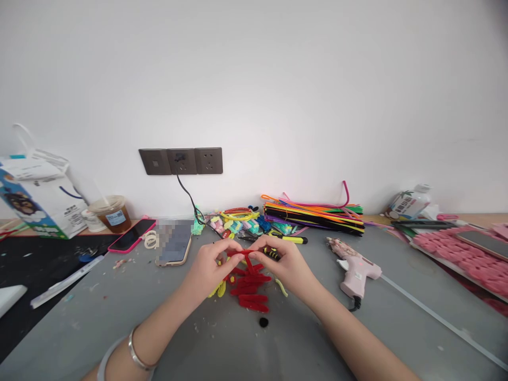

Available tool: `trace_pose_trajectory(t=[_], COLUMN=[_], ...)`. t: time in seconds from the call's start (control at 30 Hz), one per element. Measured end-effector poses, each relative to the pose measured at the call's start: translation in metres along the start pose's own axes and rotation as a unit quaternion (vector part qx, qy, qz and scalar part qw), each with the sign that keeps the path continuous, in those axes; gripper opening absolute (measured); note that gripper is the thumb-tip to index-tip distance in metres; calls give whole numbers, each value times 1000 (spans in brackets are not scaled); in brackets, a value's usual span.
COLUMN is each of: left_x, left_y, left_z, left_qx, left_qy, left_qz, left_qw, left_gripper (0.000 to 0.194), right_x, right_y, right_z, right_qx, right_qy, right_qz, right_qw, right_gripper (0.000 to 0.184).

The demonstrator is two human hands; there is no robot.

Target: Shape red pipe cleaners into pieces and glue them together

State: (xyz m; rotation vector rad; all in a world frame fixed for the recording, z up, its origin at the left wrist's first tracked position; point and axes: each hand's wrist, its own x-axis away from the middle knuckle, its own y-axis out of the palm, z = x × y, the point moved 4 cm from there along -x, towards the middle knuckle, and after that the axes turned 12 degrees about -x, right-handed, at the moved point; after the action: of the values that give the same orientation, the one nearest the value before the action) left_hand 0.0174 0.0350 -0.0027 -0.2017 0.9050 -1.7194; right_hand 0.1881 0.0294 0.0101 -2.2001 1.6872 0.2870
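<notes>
Between the fingertips of my left hand [219, 264] and my right hand [283, 259] is a red pipe cleaner [248, 259], pinched from both sides. Its upper part runs across from hand to hand, and a piece hangs down from it. Below lie several folded red pipe cleaner pieces [254, 302] on the grey mat. Yellow fuzzy pieces [217, 289] rest under my left hand, partly covered by it. A small black pom-pom [264, 322] sits nearer to me. Behind my right hand is a black and yellow tool [273, 254], mostly hidden.
A pink glue gun [355, 270] lies right on the mat [301, 338]. Pipe cleaner bundles [317, 214] and colourful fuzzy pieces [242, 225] line the wall. Left are a phone [180, 243], a pink-cased phone [133, 236] and a drink cup [111, 214]. Pink fuzzy rows [456, 254] lie far right.
</notes>
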Motion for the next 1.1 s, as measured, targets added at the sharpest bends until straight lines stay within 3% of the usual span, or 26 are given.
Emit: trace_pose_trajectory(t=[0.1,0.2,0.33,0.47,0.57,0.67,0.8,0.93,1.1], left_x=[-1,-2,-5,-9,-9,-9,-8,-5,-3], left_y=[0,0,-7,-13,-13,-11,-5,3,9], left_z=[0,-1,-7,-11,-10,-7,-4,-4,-8], left_qx=[-76,-78,14,112,152,181,227,256,278], left_qy=[44,47,-35,-104,-133,-136,-142,-151,-166], left_qz=[28,43,50,56,50,42,19,-13,-29], left_qw=[996,995,998,987,978,973,963,955,946], left_gripper=[9,9,19,25,28,29,30,28,26], right_x=[0,-1,0,3,3,0,-3,-3,0], right_y=[3,2,1,9,12,9,4,8,14], right_z=[3,6,13,25,32,33,30,28,32], right_qx=[-2,5,121,313,333,268,60,-98,-142], right_qy=[7,12,16,-1,18,49,95,93,92], right_qz=[-11,-8,5,2,-9,-8,3,-13,-33], right_qw=[1000,1000,993,950,943,962,994,991,985], right_gripper=[13,15,20,25,18,18,27,29,26])
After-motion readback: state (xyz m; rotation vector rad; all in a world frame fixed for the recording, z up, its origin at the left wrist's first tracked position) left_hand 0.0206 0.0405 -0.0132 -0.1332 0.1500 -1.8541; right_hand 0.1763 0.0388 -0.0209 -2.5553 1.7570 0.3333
